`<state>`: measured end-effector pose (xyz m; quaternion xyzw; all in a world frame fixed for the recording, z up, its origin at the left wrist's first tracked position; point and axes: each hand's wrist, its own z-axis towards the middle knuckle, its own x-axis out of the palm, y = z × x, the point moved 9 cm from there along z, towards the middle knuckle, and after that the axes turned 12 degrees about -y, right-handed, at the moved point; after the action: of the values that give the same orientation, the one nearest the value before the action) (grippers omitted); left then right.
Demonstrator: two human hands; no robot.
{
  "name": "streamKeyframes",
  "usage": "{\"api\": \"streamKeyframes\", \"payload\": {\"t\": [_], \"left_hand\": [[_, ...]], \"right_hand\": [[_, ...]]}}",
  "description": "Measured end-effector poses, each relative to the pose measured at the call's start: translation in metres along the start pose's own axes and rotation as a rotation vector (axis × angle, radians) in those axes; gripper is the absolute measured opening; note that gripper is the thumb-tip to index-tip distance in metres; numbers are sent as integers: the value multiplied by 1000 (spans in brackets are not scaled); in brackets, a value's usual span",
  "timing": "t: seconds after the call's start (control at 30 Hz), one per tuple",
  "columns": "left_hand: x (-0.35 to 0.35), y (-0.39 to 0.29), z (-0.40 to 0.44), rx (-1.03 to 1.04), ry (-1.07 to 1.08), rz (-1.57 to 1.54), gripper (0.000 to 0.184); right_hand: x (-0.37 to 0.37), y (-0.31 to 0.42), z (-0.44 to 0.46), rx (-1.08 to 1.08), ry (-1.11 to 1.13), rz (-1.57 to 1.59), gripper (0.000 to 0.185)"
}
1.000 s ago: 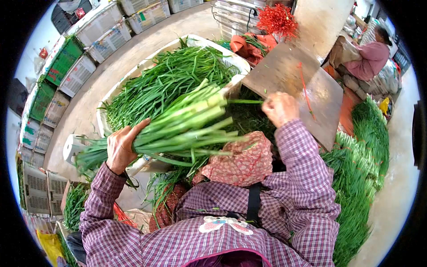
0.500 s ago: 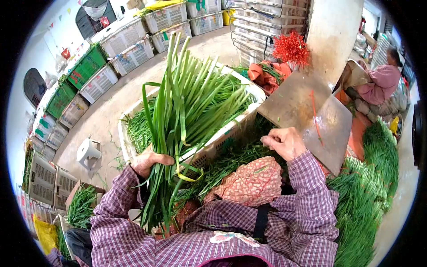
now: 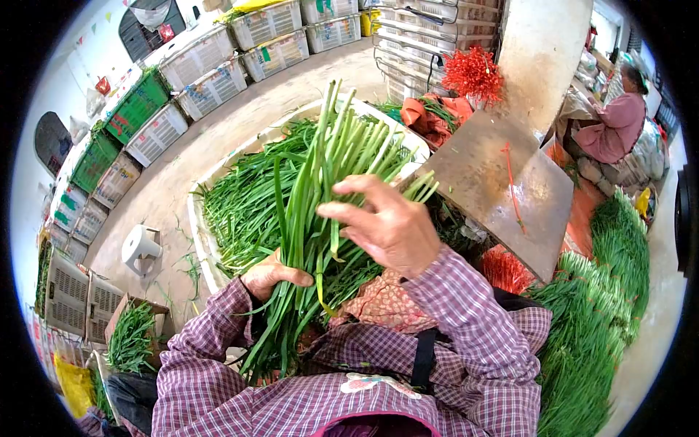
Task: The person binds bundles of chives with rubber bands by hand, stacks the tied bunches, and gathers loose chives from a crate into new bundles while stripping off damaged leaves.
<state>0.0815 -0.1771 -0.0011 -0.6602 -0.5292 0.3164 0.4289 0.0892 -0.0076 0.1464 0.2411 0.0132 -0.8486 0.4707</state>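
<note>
My left hand (image 3: 274,277) is closed round the lower part of a bunch of garlic chives (image 3: 320,167), its pale stem ends pointing up and its leaves hanging toward my lap. A yellowed leaf (image 3: 320,280) droops from the bunch. At the right side of the stems is my right hand (image 3: 393,226), its fingers apart and nothing seen in them; whether the fingertips touch the stems I cannot tell. Behind the bunch, a white plastic crate (image 3: 200,240) holds many loose chives (image 3: 240,197). A patterned cloth (image 3: 382,302) lies on my lap, partly hidden by my right forearm.
A board (image 3: 488,167) with a red tie (image 3: 513,189) on it stands to the right, near a bundle of red ties (image 3: 473,75). Tied chives (image 3: 582,313) are piled at far right. A person (image 3: 615,127) sits beyond. A white stool (image 3: 140,247) is at left.
My right hand has moved left and up to the stems, its fingers opening out from a pinch. The bunch in my left hand has shifted right and stands more upright.
</note>
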Motion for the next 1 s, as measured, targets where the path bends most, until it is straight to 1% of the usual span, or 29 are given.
{"api": "streamKeyframes", "payload": {"t": [0.03, 0.07, 0.1, 0.13, 0.17, 0.23, 0.3, 0.37, 0.43, 0.47, 0.53, 0.57, 0.6, 0.63, 0.67, 0.7, 0.73, 0.77, 0.8, 0.83, 0.87, 0.9, 0.93, 0.97, 1.0], "left_hand": [[3, 2, 0, -14, 3, -27, 60], [6, -1, -2, -1, 1, -4, 62], [0, 10, 2, -56, 7, 33, 62], [-1, 15, 5, -57, 13, 21, 61], [-2, 19, 7, -59, 22, 10, 61], [-3, 24, 10, -42, 38, -2, 58], [-8, 32, 13, -14, 46, -13, 51], [-17, 48, 16, -124, 22, -88, 50], [-38, 73, 26, -218, -38, -110, 48], [-43, 76, 28, -207, -33, -133, 46], [-56, 84, 32, -175, -54, -141, 41], [-58, 81, 31, -175, -60, -131, 39], [-55, 78, 30, -185, -43, -158, 40], [-52, 72, 29, -188, -24, -185, 40], [-51, 60, 27, -154, -48, -123, 40], [-45, 44, 32, -30, -33, -70, 40], [-35, 35, 37, 7, -31, -107, 41], [-23, 24, 42, 40, -28, -141, 43], [-3, 12, 39, -28, 25, -233, 46], [19, 2, 45, 1, 103, -325, 47], [42, -6, 46, -6, 168, -357, 44], [63, -14, 44, -25, 197, -313, 42], [89, -21, 42, -24, 249, -393, 41], [115, -28, 34, -32, 343, -436, 42], [133, -26, 33, -31, 329, -411, 44]], "right_hand": [[4, 3, 2, -42, -8, 28, 20], [7, -3, 2, -2, -61, 114, 16], [10, -8, 3, 37, -113, 200, 12], [11, -21, 4, 157, -153, 289, 12], [5, -38, 2, 298, -224, 458, 17], [-13, -65, 2, 768, -386, 833, 17], [-56, -86, 12, 827, -619, 929, 16], [-102, -102, 21, 669, -740, 970, 17], [-136, -115, 11, 678, -770, 832, 18], [-139, -118, 5, 691, -671, 805, 17], [-111, -128, -23, 775, -192, 441, 19], [-78, -143, -67, 1059, 159, 327, 26], [-67, -128, -68, 525, 269, -89, 46], [-50, -143, -102, 697, 465, -305, 67], [-37, -151, -124, 765, 413, -227, 80], [-17, -150, -128, 914, 489, 13, 86], [1, -149, -139, 1040, 440, 309, 92], [25, -157, -152, 1122, 537, 539, 102], [29, -154, -142, 1199, 474, 723, 102], [35, -149, -131, 1271, 409, 907, 102], [40, -158, -126, 1320, 290, 1008, 99], [46, -168, -121, 1368, 170, 1111, 97], [32, -151, -91, 1337, 115, 1097, 104], [32, -152, -87, 1324, 120, 1093, 104], [27, -154, -78, 1208, 12, 1219, 100]]}}
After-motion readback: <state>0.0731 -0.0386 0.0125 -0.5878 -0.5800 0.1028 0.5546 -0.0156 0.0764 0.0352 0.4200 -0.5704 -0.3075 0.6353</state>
